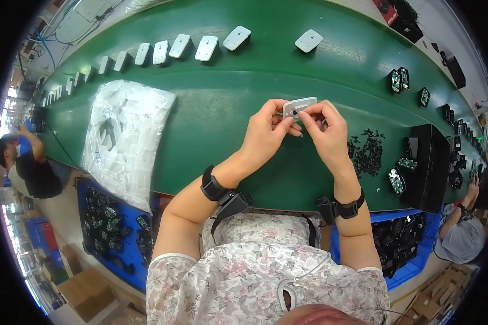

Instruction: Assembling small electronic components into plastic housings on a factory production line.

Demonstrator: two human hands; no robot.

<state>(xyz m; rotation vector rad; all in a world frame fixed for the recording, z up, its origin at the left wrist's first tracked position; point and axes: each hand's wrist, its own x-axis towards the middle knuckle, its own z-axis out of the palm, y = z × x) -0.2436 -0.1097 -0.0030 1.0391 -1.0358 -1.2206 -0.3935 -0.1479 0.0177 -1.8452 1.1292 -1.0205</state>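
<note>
In front of my chest, above the green table, my left hand (267,129) grips a small white plastic cover (301,103) with rounded corners by its left edge. My right hand (328,128) is closed at the cover's near face, thumb and fingers pinched. A dark speck, seemingly a small black piece (295,112), shows at its thumb tip; the fingers partly hide it. To the right of that hand lies a loose pile of small black parts (367,154).
White covers (206,48) line the table's (211,86) far side. A clear plastic bag (126,135) of white parts lies left. On the right are a black box (425,168) and black housings with green circuit boards (397,181). Blue bins (81,206) flank me. Co-workers sit at both sides.
</note>
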